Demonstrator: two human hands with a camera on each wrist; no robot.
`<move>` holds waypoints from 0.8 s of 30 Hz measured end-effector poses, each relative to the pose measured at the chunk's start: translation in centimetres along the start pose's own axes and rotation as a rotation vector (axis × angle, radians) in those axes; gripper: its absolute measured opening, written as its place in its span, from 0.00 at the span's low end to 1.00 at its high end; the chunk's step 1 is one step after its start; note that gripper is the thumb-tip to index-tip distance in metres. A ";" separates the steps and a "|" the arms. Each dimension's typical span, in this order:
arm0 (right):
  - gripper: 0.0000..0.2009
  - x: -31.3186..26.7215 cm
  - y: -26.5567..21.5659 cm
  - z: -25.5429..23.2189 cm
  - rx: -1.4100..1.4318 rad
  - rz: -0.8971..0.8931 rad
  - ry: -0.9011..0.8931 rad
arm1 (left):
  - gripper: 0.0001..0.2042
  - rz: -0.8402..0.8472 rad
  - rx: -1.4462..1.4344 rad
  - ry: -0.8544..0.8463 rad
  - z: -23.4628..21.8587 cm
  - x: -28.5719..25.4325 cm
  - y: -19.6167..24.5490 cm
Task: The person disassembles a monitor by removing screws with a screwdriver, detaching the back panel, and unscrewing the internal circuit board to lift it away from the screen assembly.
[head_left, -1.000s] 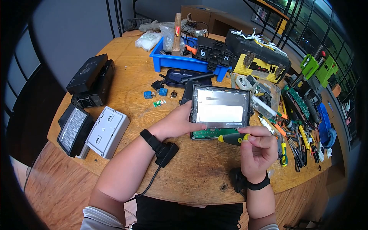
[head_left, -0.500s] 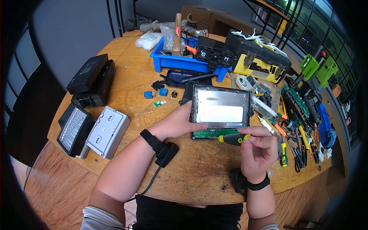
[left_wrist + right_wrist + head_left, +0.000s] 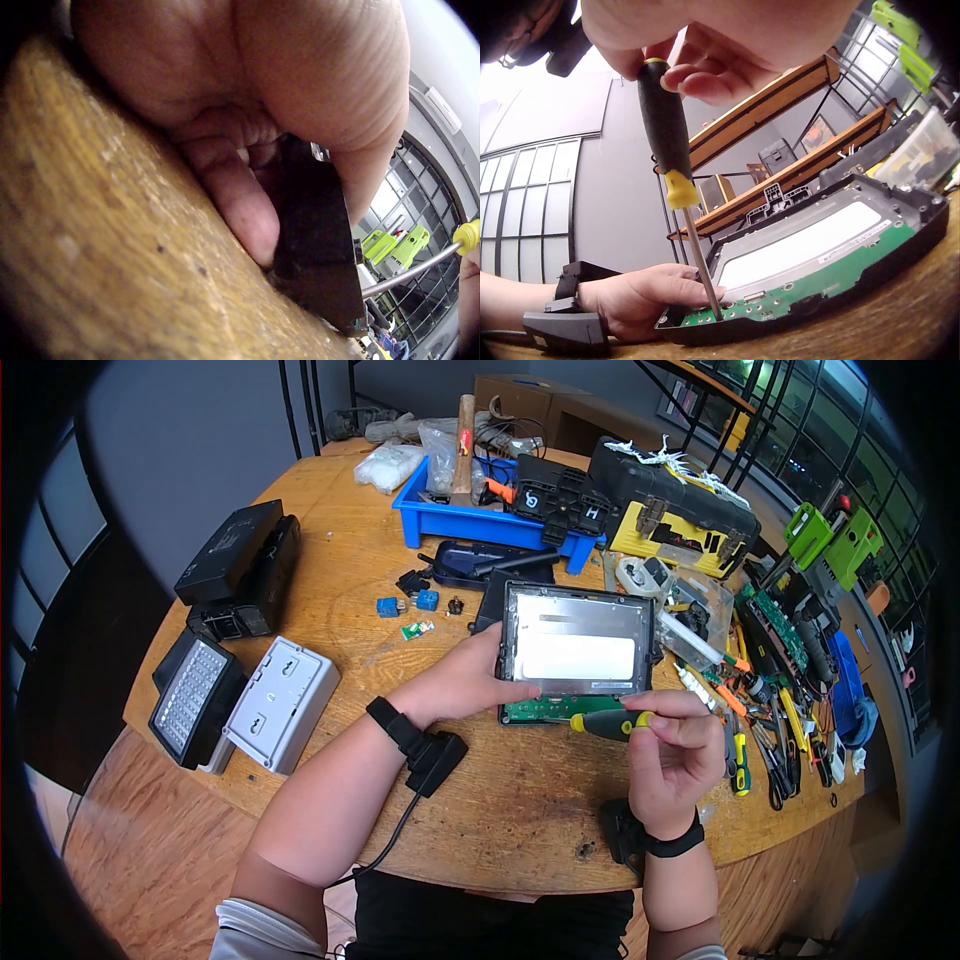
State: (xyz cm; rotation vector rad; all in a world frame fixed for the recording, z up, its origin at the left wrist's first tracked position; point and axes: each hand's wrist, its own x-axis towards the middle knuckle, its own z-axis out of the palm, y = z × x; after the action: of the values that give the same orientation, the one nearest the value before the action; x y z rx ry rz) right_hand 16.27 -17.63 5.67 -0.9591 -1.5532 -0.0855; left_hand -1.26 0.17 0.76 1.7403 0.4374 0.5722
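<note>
Left hand [image 3: 455, 685] grips left edge of opened display unit [image 3: 578, 622], frame center. Right hand [image 3: 680, 750] pinches screwdriver [image 3: 603, 723] at handle end; tip at green circuit board [image 3: 769, 306], unit's lower left. Risk: light pinch, slanted shaft could let tip skate, scratching board or jabbing nearby left thumb [image 3: 513, 690]; loose left grip could let unit twist.
</note>
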 end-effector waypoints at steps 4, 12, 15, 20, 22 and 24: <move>0.13 -0.1 -0.1 0.0 0.004 0.013 -0.001 | 0.39 -0.012 0.016 -0.004 -0.1 0.0 0.1; 0.13 -0.1 0.0 0.0 0.001 0.011 0.002 | 0.38 0.007 -0.001 -0.005 0.0 0.1 -0.2; 0.13 -0.1 0.0 0.0 -0.004 0.007 0.002 | 0.39 -0.003 -0.017 -0.005 0.0 0.0 0.2; 0.13 0.0 0.0 0.0 -0.004 0.002 -0.003 | 0.39 0.009 -0.029 -0.009 0.0 0.1 -0.2; 0.13 0.0 0.0 0.0 0.006 0.005 -0.004 | 0.39 0.002 -0.001 -0.016 0.0 0.1 -0.1; 0.13 0.0 -0.2 0.0 0.010 0.010 -0.006 | 0.39 -0.008 0.001 -0.013 0.0 0.0 0.1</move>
State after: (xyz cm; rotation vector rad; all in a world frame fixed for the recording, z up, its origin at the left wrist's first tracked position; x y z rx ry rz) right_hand 16.20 -17.72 5.77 -0.9606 -1.5532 -0.0676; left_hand -1.25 0.17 0.91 1.7412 0.4353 0.5541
